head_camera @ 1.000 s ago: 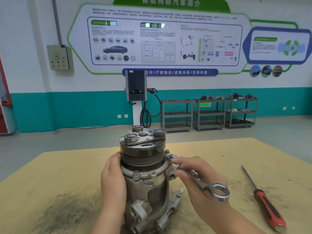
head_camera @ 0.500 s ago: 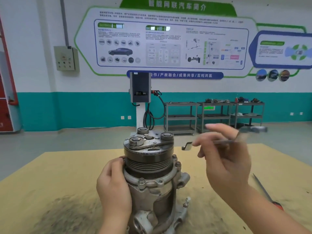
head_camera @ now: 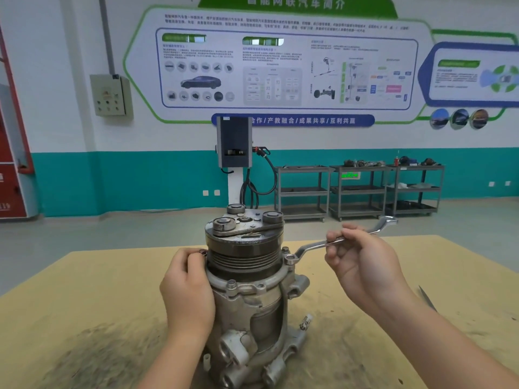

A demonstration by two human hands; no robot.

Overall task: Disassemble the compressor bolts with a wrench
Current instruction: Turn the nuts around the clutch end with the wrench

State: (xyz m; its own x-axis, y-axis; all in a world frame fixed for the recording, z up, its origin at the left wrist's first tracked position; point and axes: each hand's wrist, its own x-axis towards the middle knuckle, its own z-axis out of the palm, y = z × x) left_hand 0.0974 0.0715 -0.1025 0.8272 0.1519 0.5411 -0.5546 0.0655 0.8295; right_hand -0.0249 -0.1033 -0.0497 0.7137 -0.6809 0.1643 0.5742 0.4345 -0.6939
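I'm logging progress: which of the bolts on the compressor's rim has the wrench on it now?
The bolt on the right side: the wrench ring sits over it. The front bolt stands bare.

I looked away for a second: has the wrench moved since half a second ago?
Yes. The wrench, then held in the air right of the compressor, has come down; its ring end now sits on a bolt on the compressor's right flange.
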